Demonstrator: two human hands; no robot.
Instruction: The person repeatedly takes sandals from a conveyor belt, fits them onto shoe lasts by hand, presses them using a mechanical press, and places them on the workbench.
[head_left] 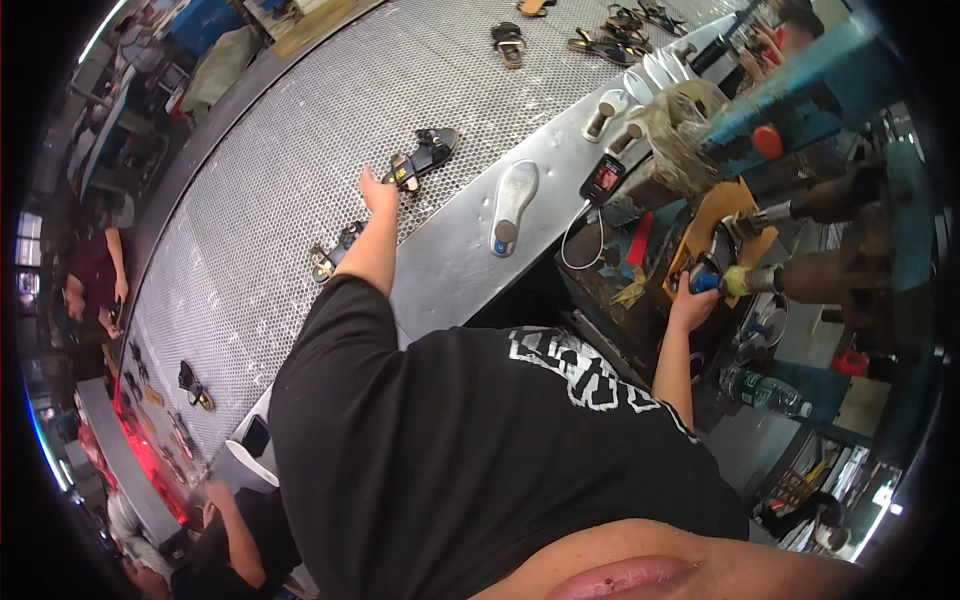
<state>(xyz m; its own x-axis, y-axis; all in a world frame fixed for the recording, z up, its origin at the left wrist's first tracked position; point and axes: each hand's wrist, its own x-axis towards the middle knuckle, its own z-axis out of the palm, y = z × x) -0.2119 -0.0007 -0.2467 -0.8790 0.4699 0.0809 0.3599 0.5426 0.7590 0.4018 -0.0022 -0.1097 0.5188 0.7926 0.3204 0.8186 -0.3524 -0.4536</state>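
Note:
My left hand (378,192) reaches out over the mesh conveyor, its fingers closed around the near end of a black strappy sandal (425,162). The sandal lies on the mesh with its other end pointing away from me. On the right, my right hand (694,302) is closed on a blue piece (706,274) at the press. A dark sandal-like shape (722,243) sits there between the metal rams (785,280), beside a tan board (722,205). My fingers partly hide the blue piece. Just behind my left forearm rests another black sandal (338,250).
A metal ledge (440,270) borders the mesh belt (270,190). It carries a silver foot-shaped plate (516,195). A phone (604,180) with a white cable stands by the press. More sandals (610,45) lie farther off. A plastic bottle (765,390) is at lower right. Co-workers (95,280) are at left.

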